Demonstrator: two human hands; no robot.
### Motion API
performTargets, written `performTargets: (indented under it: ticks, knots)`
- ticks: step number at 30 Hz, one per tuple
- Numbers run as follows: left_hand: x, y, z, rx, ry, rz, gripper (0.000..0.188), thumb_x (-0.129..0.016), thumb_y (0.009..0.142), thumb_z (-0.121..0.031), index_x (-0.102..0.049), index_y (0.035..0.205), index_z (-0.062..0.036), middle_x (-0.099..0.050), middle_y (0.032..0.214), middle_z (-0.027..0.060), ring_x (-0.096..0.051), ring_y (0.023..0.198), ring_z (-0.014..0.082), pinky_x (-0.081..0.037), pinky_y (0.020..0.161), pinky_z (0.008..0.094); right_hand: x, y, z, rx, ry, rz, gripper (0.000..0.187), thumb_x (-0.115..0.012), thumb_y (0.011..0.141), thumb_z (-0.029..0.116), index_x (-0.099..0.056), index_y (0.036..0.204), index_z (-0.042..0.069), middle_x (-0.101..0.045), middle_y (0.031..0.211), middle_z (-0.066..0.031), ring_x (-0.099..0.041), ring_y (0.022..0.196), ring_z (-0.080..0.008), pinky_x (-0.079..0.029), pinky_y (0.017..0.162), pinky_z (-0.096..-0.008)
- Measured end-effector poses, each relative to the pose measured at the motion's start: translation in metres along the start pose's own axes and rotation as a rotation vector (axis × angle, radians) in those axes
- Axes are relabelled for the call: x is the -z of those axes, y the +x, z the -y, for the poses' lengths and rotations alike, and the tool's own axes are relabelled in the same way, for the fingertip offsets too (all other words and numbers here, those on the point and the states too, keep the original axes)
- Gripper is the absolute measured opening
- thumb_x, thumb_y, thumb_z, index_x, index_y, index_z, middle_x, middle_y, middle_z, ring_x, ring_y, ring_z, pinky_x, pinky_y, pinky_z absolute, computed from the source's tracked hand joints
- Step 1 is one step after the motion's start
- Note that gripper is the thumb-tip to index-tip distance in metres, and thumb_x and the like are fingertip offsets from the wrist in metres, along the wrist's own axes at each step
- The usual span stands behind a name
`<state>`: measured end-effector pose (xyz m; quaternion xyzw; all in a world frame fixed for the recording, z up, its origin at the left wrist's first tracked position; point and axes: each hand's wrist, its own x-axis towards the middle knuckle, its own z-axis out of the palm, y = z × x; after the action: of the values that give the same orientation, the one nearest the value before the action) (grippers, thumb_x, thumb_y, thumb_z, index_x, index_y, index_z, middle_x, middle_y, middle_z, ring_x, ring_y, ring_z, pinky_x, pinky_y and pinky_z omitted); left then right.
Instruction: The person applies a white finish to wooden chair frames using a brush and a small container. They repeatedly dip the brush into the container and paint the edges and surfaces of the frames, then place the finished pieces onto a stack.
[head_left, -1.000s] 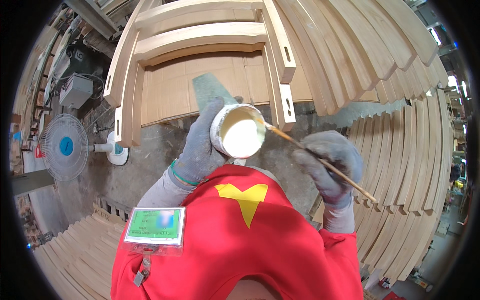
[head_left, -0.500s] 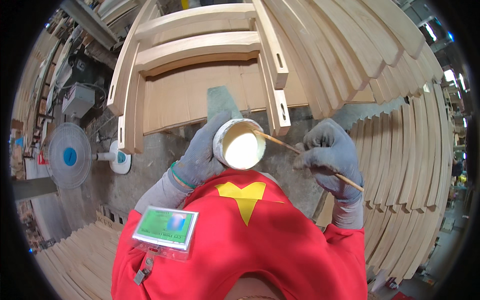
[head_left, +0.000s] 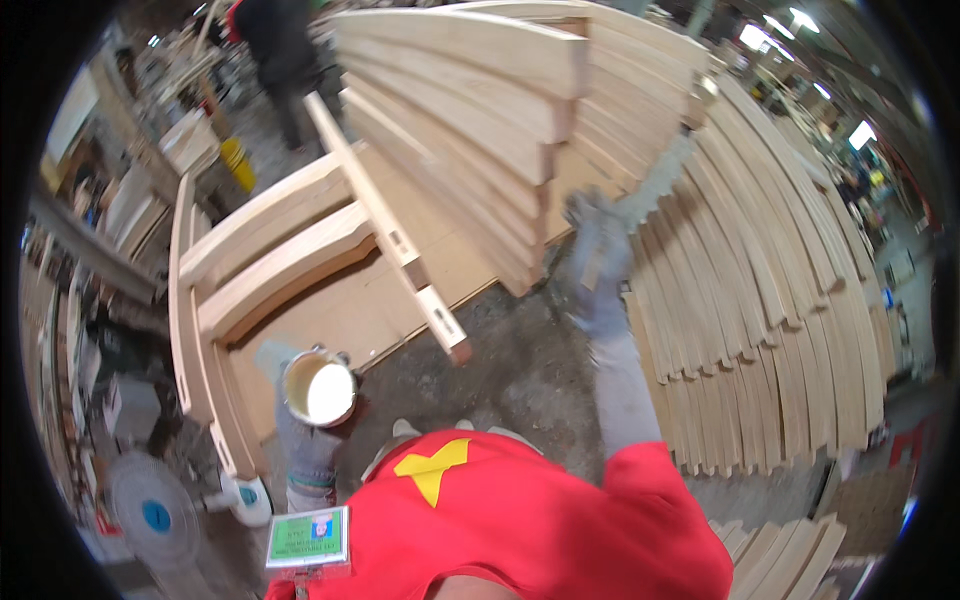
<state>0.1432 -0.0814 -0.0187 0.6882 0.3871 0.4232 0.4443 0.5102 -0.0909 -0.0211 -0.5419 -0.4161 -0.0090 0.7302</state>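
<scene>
My left hand, in a grey glove, is closed around a cup of cream-white liquid, near the front of a wooden frame. The cup's mouth faces up toward me. My right hand, also gloved and blurred by motion, is stretched out between stacks of pale wooden pieces. A short length of a thin wooden stick shows along that hand; its tip is not discernible. The wooden frame, with two curved crossbars and slotted posts, lies on cardboard. A greenish flat patch shows beside the left hand.
Curved wooden pieces are stacked beyond the frame, with more rows on the right. A standing fan is at the lower left. Another person stands at the far left, close to a yellow object.
My view has swung to the right. The right hand has left the cup with the stick and reached forward to the stacks. The left hand still holds the cup, now lower and further left.
</scene>
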Motion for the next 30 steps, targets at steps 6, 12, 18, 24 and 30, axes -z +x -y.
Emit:
performTargets:
  ticks: [6,12,18,24,30]
  knots:
    - [-0.014,0.030,0.036,0.343,-1.059,-0.028,0.044,-0.040,0.089,-0.039,-0.045,0.125,-0.0148,-0.056,0.117,0.0092,-0.056,0.097,0.0269,-0.047,0.075,0.0406,-0.043,0.072,-0.087,-0.133,-0.602,0.148,0.084,-0.074,0.062,0.054,-0.045,0.124,0.004,-0.057,0.114,-0.0154,-0.055,0.105,-0.0288,-0.044,0.090,-0.0355]
    - [0.010,0.023,0.089,0.114,-0.671,-0.054,0.046,-0.040,0.091,-0.037,-0.045,0.123,-0.0051,-0.055,0.118,0.0124,-0.056,0.098,0.0260,-0.047,0.083,0.0405,-0.078,0.044,-0.040,-0.306,-0.329,0.346,0.047,-0.058,0.081,0.034,-0.051,0.119,0.008,-0.061,0.106,-0.0155,-0.057,0.101,-0.0294,-0.045,0.087,-0.0353]
    - [-0.019,0.040,0.066,0.359,-1.136,-0.098,0.046,-0.039,0.091,-0.038,-0.048,0.118,-0.0023,-0.061,0.106,0.0119,-0.059,0.090,0.0237,-0.049,0.081,0.0392,-0.062,0.049,-0.067,-0.214,-0.236,0.226,0.037,-0.046,0.088,0.026,-0.052,0.122,0.013,-0.063,0.106,-0.0117,-0.059,0.098,-0.0255,-0.045,0.084,-0.0327]
    - [-0.032,0.039,0.039,0.473,-1.170,-0.136,0.041,-0.038,0.091,-0.037,-0.048,0.118,-0.0073,-0.059,0.109,0.0119,-0.058,0.095,0.0254,-0.047,0.082,0.0387,-0.060,0.046,-0.096,-0.185,-0.085,0.124,0.049,-0.060,0.082,0.036,-0.051,0.123,0.011,-0.064,0.106,-0.0101,-0.061,0.096,-0.0219,-0.047,0.081,-0.0305]
    - [-0.021,0.024,0.047,0.446,-1.016,-0.258,0.048,-0.039,0.086,-0.050,-0.050,0.114,-0.0120,-0.060,0.099,0.0049,-0.057,0.088,0.0251,-0.046,0.072,0.0408,-0.079,0.045,-0.066,-0.163,-0.309,0.236,0.061,-0.073,0.071,0.041,-0.053,0.120,0.009,-0.064,0.103,-0.0110,-0.062,0.095,-0.0230,-0.049,0.079,-0.0319]
